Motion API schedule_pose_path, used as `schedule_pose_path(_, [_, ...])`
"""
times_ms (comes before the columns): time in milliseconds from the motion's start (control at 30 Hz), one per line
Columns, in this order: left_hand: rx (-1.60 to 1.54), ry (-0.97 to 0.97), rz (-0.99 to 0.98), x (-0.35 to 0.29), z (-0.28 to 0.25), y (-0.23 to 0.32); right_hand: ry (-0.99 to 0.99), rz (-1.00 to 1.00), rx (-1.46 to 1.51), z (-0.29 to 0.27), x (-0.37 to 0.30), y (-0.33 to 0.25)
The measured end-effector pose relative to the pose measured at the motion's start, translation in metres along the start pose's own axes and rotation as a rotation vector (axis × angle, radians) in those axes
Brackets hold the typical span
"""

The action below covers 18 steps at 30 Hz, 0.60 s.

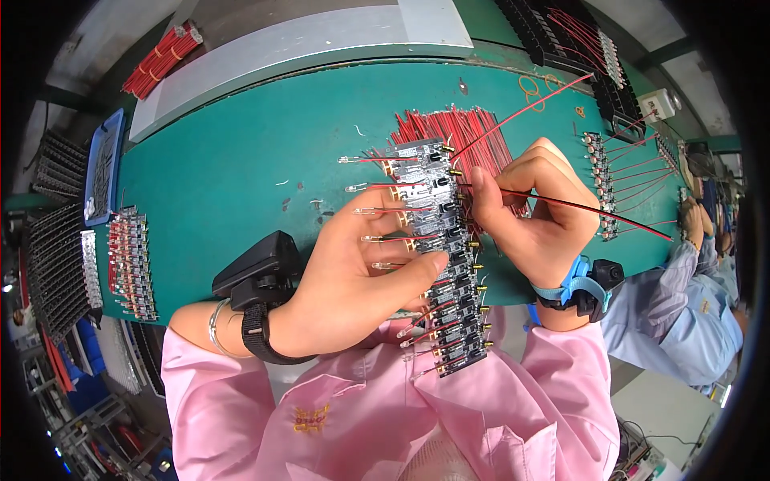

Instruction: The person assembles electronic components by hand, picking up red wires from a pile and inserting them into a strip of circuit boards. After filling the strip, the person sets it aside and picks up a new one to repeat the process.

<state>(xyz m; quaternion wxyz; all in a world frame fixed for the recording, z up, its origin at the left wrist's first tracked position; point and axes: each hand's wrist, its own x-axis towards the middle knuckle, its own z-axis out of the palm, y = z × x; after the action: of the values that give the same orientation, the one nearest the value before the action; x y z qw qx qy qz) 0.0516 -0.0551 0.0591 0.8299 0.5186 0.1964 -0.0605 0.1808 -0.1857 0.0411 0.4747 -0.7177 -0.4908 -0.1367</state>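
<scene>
My left hand (349,272) is closed around a long strip of joined black circuit boards (429,175), its thumb on the face and its fingers behind. Along the strip's left edge stick out short red leads with small clear tips. My right hand (545,204) pinches a red-and-black wire (630,220) near the strip's upper right edge; whether the wire's end touches a board I cannot tell. Another red wire (553,98) slants up to the right from the strip's upper right side. Behind the strip lies a pile of red wires (473,132) on the green table.
The green table mat (241,152) holds scraps and rubber bands (529,86). A grey metal ledge (305,60) crosses the back, with bundled red wires (163,60) at its left. Wired boards (132,260) and a blue tray (104,168) stand left; more wired boards (600,184) and a co-worker's sleeve (678,280) are right.
</scene>
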Motion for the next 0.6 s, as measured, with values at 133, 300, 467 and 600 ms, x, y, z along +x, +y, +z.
schedule_pose_path(133, [-0.002,-0.005,0.009,-0.0005,0.0005,-0.0009,-0.004,0.006,-0.009,0.0004,-0.0002,-0.0013])
schedule_pose_path(300, [-0.010,-0.006,0.003,0.0005,0.0000,-0.0040,-0.030,0.025,0.023,0.0018,0.0006,-0.0017])
schedule_pose_path(467, [-0.025,-0.012,-0.014,0.0011,0.0013,-0.0010,-0.050,0.054,0.055,0.0024,0.0007,-0.0003])
schedule_pose_path(600, [-0.001,-0.007,-0.027,0.0014,0.0013,-0.0004,-0.117,0.091,0.101,-0.0005,0.0019,0.0009])
